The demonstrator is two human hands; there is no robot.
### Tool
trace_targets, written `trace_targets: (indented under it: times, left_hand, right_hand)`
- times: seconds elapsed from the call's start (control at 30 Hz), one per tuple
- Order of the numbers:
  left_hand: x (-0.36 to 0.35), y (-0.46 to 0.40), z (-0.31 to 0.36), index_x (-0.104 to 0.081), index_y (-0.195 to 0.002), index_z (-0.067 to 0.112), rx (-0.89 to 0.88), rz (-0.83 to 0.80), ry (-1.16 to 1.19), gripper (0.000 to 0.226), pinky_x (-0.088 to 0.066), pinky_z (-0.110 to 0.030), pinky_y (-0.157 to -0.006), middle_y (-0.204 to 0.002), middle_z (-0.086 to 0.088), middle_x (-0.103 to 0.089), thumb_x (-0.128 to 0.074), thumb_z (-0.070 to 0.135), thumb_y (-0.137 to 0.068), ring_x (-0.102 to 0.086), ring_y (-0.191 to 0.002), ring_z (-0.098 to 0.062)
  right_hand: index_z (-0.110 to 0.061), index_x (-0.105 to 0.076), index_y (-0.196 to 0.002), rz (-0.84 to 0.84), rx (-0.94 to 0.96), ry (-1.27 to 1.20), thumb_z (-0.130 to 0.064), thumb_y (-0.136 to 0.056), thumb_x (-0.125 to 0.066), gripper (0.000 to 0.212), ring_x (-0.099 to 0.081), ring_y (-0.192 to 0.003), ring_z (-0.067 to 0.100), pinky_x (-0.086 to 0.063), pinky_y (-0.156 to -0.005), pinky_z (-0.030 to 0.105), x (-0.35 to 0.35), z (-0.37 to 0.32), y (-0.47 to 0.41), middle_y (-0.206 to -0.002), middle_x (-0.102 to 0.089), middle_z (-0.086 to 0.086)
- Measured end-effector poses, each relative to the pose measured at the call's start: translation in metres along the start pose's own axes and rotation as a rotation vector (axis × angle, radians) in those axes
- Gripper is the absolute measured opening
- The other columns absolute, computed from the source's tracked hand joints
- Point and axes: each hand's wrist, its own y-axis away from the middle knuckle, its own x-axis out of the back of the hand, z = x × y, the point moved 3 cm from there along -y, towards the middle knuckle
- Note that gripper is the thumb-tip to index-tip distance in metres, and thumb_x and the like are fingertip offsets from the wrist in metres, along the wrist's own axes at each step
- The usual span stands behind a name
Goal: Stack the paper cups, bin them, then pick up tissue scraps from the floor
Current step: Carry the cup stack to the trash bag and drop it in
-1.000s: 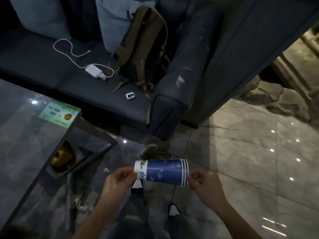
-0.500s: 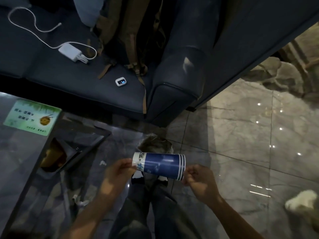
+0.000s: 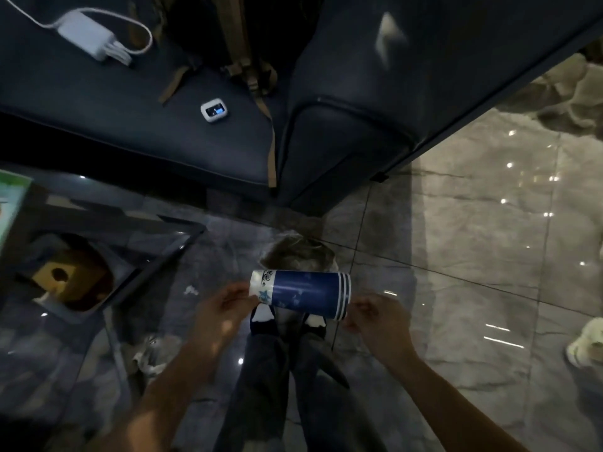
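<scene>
Both hands pinch a glossy blue cylindrical paper cup stack [image 3: 301,294] sideways.

The backpack [image 3: 241,37] on the sofa [image 3: 342,102] is cut off by the top edge. A pale scrap [image 3: 585,345] at the right edge is blurred.

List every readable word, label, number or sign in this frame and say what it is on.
None can be read.
Green card on the glass table's left edge: cut off and blurred, print unreadable.
Small white device on the sofa seat: lit screen, too small to read.
Stacked paper cups held sideways between both hands: blue with floral pattern and white stripes, no lettering visible.
</scene>
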Motion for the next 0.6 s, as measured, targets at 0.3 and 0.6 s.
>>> trace_targets:
  times: [0.3,0.6]
  left_hand:
    - [-0.042,-0.099,-0.079,-0.064,-0.119,0.002,0.102,0.001,0.002,0.031,-0.051,-0.017,-0.074,-0.108,-0.013,-0.069,-0.069,0.001,-0.088,-0.064,-0.093,-0.020]
    - [-0.073,-0.201,-0.161,-0.064,-0.111,0.022,-0.043,-0.107,-0.106,0.035,-0.050,-0.017,-0.074,-0.101,0.000,-0.067,-0.074,0.004,-0.084,-0.065,-0.087,-0.008]
  right_hand:
    - [-0.015,-0.066,-0.063,-0.045,-0.071,0.012,0.000,-0.084,-0.062,0.026,-0.061,-0.045,0.003,-0.047,-0.045,0.014,-0.056,0.052,-0.099,-0.050,-0.067,-0.004]
    - [-0.018,-0.063,-0.070,-0.067,-0.156,-0.002,-0.005,-0.090,-0.058,0.024,-0.064,-0.053,0.018,-0.059,-0.067,0.045,-0.100,0.103,-0.183,-0.058,-0.067,0.006]
